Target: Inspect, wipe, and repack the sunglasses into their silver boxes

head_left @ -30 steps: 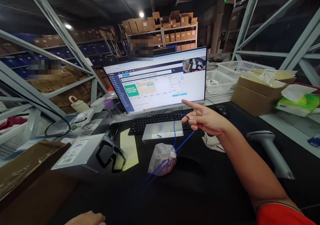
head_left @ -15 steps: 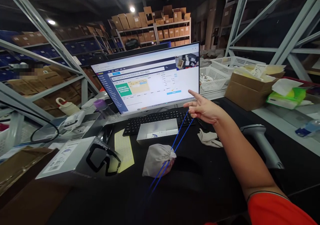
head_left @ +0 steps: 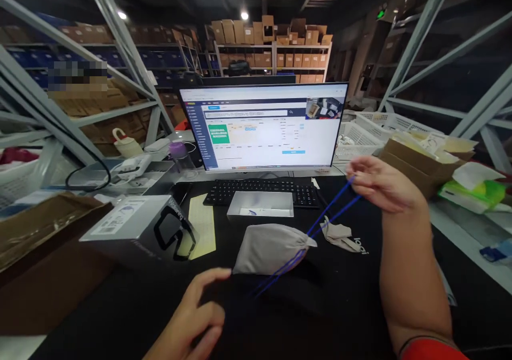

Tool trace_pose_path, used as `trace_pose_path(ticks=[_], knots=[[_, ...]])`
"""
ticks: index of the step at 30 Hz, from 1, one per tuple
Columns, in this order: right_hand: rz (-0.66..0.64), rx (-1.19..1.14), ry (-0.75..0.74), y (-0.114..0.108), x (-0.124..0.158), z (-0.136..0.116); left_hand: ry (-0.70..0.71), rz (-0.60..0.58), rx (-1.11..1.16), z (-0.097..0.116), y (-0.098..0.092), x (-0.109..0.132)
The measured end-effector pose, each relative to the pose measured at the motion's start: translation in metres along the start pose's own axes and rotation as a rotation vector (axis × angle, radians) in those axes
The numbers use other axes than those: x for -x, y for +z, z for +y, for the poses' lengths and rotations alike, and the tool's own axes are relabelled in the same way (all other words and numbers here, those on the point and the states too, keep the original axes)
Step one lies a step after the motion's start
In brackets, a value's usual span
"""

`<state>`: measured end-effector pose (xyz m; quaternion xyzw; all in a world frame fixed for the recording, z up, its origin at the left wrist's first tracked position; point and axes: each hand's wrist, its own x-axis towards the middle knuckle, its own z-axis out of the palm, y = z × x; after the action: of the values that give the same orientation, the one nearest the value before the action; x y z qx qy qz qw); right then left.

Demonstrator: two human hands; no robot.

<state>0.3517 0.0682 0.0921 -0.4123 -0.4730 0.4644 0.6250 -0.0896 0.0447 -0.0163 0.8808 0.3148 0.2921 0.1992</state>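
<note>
A grey drawstring pouch point(head_left: 268, 250) lies on the black desk mat, its neck gathered at the right. My right hand point(head_left: 384, 184) is raised above and to the right of the pouch, fingers closed on its blue drawstring point(head_left: 330, 205), which runs taut down to the neck. Another length of blue cord trails off the neck toward the lower left. At lower left, my left hand point(head_left: 200, 317) has its fingers apart and grips nothing. Its index fingertip is at the pouch's lower left corner; whether it touches I cannot tell.
Behind the pouch are a small open silver-grey box point(head_left: 261, 204), a black keyboard point(head_left: 228, 192) and a monitor point(head_left: 256, 136). A goggles box point(head_left: 136, 232) and a brown carton point(head_left: 52, 264) stand left. A crumpled grey cloth point(head_left: 340, 234) lies right, near another carton point(head_left: 416, 162).
My left hand has come into view beside the pouch. My right hand has moved right, pulling the drawstring, and its fingers have closed. The pouch looks more stretched out, and the view has turned left.
</note>
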Motion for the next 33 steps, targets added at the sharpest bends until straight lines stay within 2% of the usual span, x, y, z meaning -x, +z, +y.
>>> trace_pose_path(ticks=[4, 7, 9, 11, 13, 15, 16, 18, 21, 23, 26, 30, 33], knots=[[-0.181, 0.101, -0.131, -0.011, 0.052, -0.022, -0.03, -0.028, 0.221, -0.016, 0.027, -0.04], [-0.323, 0.197, -0.218, -0.01, 0.071, -0.03, 0.006, -0.086, 0.342, -0.028, 0.035, -0.068], [-0.286, 0.248, -0.158, -0.002, 0.062, -0.027, 0.024, -0.118, 0.374, -0.03, 0.037, -0.081], [-0.137, 0.252, -0.073, 0.012, 0.038, -0.013, 0.027, -0.095, 0.36, -0.028, 0.04, -0.087], [0.006, 0.25, -0.018, 0.032, 0.01, 0.011, 0.006, 0.007, 0.314, -0.023, 0.043, -0.088], [0.004, 0.298, 0.031, 0.053, -0.011, 0.041, -0.018, 0.152, 0.248, -0.016, 0.044, -0.087], [-0.064, 0.32, 0.07, 0.064, -0.016, 0.055, -0.013, 0.225, 0.215, -0.012, 0.044, -0.086], [-0.306, 0.314, 0.153, 0.081, -0.019, 0.078, 0.053, 0.316, 0.163, -0.005, 0.043, -0.084], [-0.664, 0.293, 0.211, 0.096, -0.011, 0.093, 0.221, 0.333, 0.142, 0.002, 0.04, -0.082], [-0.759, 0.331, 0.197, 0.1, -0.005, 0.092, 0.312, 0.316, 0.136, 0.004, 0.04, -0.081], [-0.749, 0.372, 0.182, 0.101, 0.003, 0.085, 0.364, 0.358, 0.087, 0.004, 0.04, -0.081], [-0.531, 0.423, 0.098, 0.108, 0.012, 0.08, 0.288, 0.511, -0.017, 0.009, 0.034, -0.092], [-0.475, 0.375, 0.045, 0.12, 0.017, 0.078, 0.355, 0.496, -0.114, 0.018, 0.027, -0.11]])
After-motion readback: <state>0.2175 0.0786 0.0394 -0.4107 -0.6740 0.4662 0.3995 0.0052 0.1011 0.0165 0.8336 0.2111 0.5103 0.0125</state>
